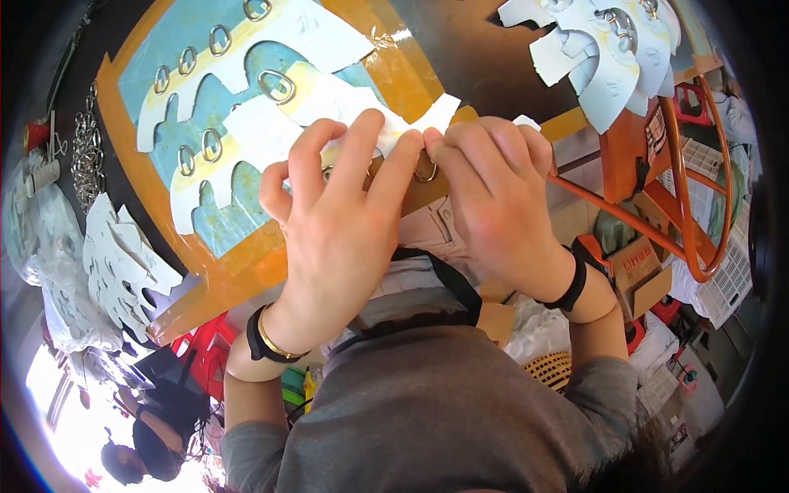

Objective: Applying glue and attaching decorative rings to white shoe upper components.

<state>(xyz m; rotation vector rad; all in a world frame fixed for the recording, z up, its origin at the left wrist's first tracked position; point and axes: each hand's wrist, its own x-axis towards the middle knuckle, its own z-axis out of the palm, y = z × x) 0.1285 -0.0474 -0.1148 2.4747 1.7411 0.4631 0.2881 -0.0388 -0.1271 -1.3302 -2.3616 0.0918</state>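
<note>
My left hand [341,205] and my right hand [503,193] meet at the near edge of a work board. Between the fingertips they pinch a white cut-out strip [437,113], whose end sticks up above them. A metal D-ring [426,171] hangs just below the fingertips; part of it is hidden by my fingers. Beside my left hand lies another white scalloped piece [246,123] with yellowish glue-like stains and a large metal ring [277,85] on it. Farther off rests a similar scalloped piece [316,34] carrying several rings.
Brown tape [238,275] borders the blue board [271,62]. White pieces with rings are piled [612,62] at the far right, plain ones [123,259] at the left near a metal chain [88,148]. An orange tubular frame [686,189] stands right. Another person [152,435] is at the lower left.
</note>
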